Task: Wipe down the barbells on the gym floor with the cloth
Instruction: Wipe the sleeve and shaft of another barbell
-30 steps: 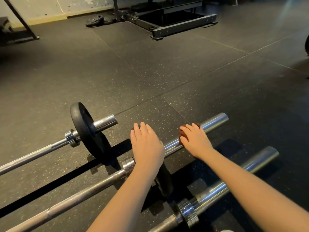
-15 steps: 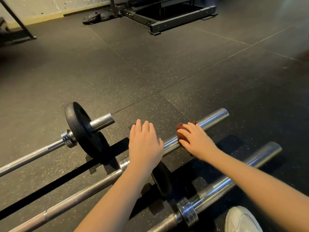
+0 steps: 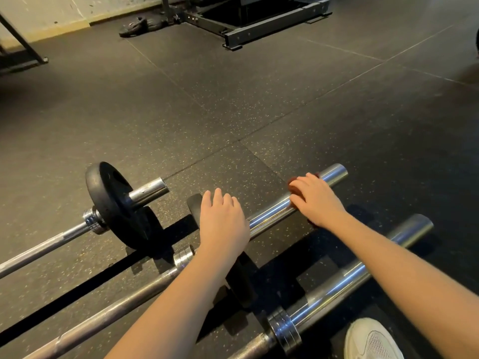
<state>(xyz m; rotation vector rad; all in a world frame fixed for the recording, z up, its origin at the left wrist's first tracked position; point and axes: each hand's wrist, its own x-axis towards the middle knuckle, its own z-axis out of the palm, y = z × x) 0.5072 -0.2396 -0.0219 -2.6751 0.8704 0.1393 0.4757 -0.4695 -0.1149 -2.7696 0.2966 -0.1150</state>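
**Q:** Where was the cloth, and on which bar?

**A:** The cloth [image 3: 293, 184] lay on the sleeve [image 3: 269, 215] of the middle bar [image 3: 116, 309], near the sleeve's free end. Only a reddish edge showed; the right hand [image 3: 317, 200] covered the rest.

**Q:** What was the bar's long axis?

**A:** It ran from 8 o'clock to 2 o'clock across the view, with the free end at 2 o'clock. The far bar [image 3: 46, 244] and near bar [image 3: 363, 270] lay parallel to it, one on each side.

**Q:** What was the state of the hands?

**A:** The right hand was palm down with its fingers curled over the cloth, holding it against the sleeve. The left hand [image 3: 223, 224] was flat with relaxed fingers and gripped nothing. It lay over the plate [image 3: 194, 203] at the sleeve's inner end. Whether it bore on the plate or the sleeve could not be told.

**Q:** Which hand was nearer the work?

**A:** The right hand, which was already on it. From there, a short bare stretch of sleeve lay toward 2 o'clock and a longer one toward 8 o'clock, ending at the left hand.

**Q:** What did the next stroke require?

**A:** Probably travel along that axis, with the left hand steadying the bar against rolling. A shoe [image 3: 370, 338] stood at 5 o'clock, beside the near bar.
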